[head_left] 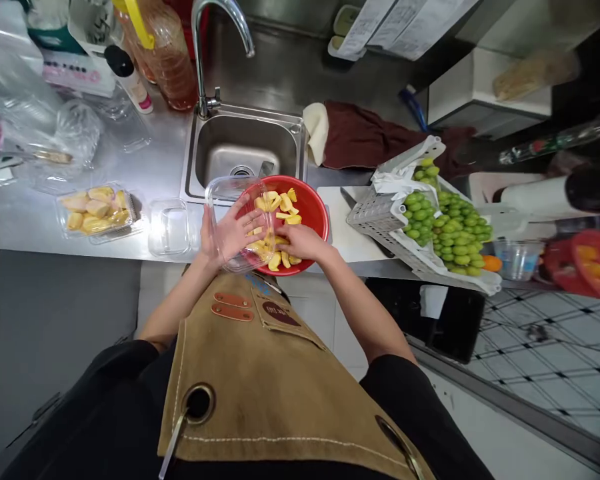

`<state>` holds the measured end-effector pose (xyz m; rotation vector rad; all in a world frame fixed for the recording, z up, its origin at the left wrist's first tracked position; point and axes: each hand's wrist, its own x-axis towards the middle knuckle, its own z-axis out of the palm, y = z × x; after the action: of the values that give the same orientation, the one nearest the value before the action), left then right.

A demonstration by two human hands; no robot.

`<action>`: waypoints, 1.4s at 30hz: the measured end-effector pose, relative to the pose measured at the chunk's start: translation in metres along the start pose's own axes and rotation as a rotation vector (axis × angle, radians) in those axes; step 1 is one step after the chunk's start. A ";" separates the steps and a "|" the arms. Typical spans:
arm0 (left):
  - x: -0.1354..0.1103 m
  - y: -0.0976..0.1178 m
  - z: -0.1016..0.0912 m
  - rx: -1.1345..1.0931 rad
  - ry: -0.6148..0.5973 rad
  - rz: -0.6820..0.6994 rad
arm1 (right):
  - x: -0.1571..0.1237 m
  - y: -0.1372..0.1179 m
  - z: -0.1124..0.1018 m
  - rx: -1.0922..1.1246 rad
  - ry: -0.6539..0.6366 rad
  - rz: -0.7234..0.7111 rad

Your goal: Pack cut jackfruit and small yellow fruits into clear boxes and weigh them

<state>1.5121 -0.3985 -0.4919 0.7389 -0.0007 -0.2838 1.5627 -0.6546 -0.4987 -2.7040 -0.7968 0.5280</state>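
My left hand (227, 233) grips a clear plastic container (237, 220), tilted on its side at the left rim of a red bowl (313, 207). The bowl holds several yellow fruit slices (283, 207). My right hand (300, 241) reaches into the near side of the bowl, fingers curled over slices by the container's mouth. Whether it grips any slices is hard to tell.
A filled clear box of yellow fruit (97, 210) and an empty clear box (169, 227) sit to the left. A steel sink (245, 150) with a tap lies behind. A basket of green grapes (443, 223) stands at the right on a white board.
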 end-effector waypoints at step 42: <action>0.003 -0.004 -0.016 -0.274 0.069 0.091 | 0.011 -0.162 -0.022 0.206 0.373 -0.101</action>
<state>1.5158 -0.3915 -0.5074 0.4742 0.0684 -0.1668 1.5054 -0.5200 -0.4242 -2.4496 -0.7252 0.0707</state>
